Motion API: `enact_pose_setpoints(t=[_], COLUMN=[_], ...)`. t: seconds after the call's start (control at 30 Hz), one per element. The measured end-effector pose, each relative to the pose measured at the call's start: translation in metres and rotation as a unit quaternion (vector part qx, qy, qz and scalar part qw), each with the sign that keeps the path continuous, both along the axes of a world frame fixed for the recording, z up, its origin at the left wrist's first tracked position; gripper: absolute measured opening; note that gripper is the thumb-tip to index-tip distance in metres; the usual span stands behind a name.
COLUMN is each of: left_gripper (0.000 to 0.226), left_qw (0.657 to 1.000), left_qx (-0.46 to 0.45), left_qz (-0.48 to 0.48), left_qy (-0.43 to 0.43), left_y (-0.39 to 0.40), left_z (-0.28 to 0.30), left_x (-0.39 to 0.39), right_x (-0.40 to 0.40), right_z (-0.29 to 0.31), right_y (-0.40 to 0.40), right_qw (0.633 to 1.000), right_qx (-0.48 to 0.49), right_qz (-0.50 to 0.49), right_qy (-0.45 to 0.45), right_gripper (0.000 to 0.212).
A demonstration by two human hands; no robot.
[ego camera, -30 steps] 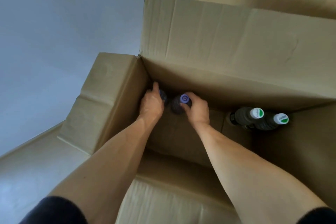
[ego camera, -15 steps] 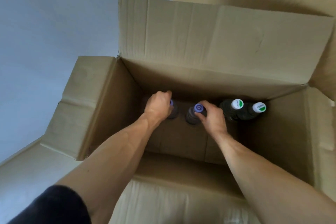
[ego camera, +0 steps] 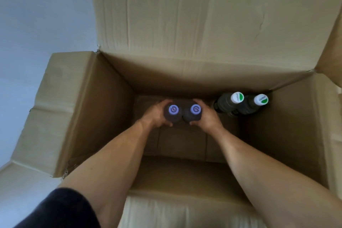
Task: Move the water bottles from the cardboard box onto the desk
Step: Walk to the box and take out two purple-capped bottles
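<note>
I look straight down into an open cardboard box point(ego camera: 103, 116). Two dark water bottles with purple caps stand side by side in its middle. My left hand point(ego camera: 154, 114) grips the left purple-capped bottle point(ego camera: 173, 110) around its shoulder. My right hand point(ego camera: 207, 116) grips the right purple-capped bottle point(ego camera: 195, 109) the same way. The two bottles touch each other. Two more dark bottles stand in the far right corner, one point(ego camera: 237, 97) beside the other point(ego camera: 261, 99), both with white-and-green caps. The desk is out of view.
The box's flaps stand open: a tall one point(ego camera: 203, 24) at the back, one point(ego camera: 61, 107) on the left, one at the right edge. A pale wall point(ego camera: 37, 15) lies to the left and a light floor point(ego camera: 18, 181) at the lower left.
Both hands have brought the two purple-capped bottles from the far left corner toward the middle of the box, now pressed together with both caps showing. The view shifted right.
</note>
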State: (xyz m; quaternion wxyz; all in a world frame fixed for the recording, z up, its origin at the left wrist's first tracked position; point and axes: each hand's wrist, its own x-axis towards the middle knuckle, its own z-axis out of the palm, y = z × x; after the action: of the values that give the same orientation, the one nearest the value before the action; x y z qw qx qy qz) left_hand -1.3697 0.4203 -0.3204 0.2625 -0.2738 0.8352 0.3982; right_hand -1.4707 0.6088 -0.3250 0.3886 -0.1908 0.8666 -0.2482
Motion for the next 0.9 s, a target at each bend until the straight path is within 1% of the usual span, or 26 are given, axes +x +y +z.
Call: enact_pose_setpoints(t=[0.2, 0.3, 0.37, 0.47, 0.57, 0.6, 0.67, 0.7, 0.8, 0.9], left_gripper=[0.095, 0.085, 0.072, 0.063, 0.052, 0.045, 0.032, 0.030, 0.037, 0.045], left_qw=[0.999, 0.998, 0.997, 0.987, 0.961, 0.952, 0.930, 0.916, 0.872, 0.853], left_qx=[0.042, 0.055, 0.076, 0.150, 0.250, 0.278, 0.333, 0.359, 0.427, 0.448], left_qz=[0.026, 0.018, 0.021, 0.049, 0.112, 0.126, 0.155, 0.176, 0.236, 0.255], left_qy=[0.009, 0.020, 0.017, 0.013, 0.030, 0.029, 0.027, 0.029, 0.047, 0.080], left_y=[-0.001, -0.007, -0.009, -0.009, -0.006, -0.004, 0.003, 0.007, 0.023, 0.036], left_z=[-0.018, -0.011, 0.001, 0.029, 0.060, 0.071, 0.091, 0.100, 0.127, 0.151], left_x=[-0.009, -0.012, -0.014, -0.014, -0.006, -0.003, 0.004, 0.007, 0.014, 0.020], right_x=[-0.003, -0.006, -0.007, -0.006, 0.005, 0.009, 0.016, 0.019, 0.028, 0.034], right_z=[-0.015, -0.011, -0.006, 0.009, 0.032, 0.040, 0.060, 0.072, 0.108, 0.141], right_y=[0.006, 0.014, 0.020, 0.033, 0.043, 0.046, 0.050, 0.052, 0.053, 0.052], right_qw=[0.999, 0.996, 0.989, 0.967, 0.940, 0.928, 0.899, 0.886, 0.853, 0.831], right_qx=[-0.017, -0.035, -0.057, -0.100, -0.156, -0.178, -0.217, -0.232, -0.276, -0.322], right_qz=[-0.042, -0.079, -0.115, -0.167, -0.215, -0.230, -0.267, -0.286, -0.327, -0.323], right_qy=[0.004, -0.012, -0.071, -0.164, -0.216, -0.233, -0.269, -0.281, -0.300, -0.319], right_gripper=[0.077, 0.075, 0.073, 0.059, 0.072, 0.073, 0.065, 0.060, 0.054, 0.043])
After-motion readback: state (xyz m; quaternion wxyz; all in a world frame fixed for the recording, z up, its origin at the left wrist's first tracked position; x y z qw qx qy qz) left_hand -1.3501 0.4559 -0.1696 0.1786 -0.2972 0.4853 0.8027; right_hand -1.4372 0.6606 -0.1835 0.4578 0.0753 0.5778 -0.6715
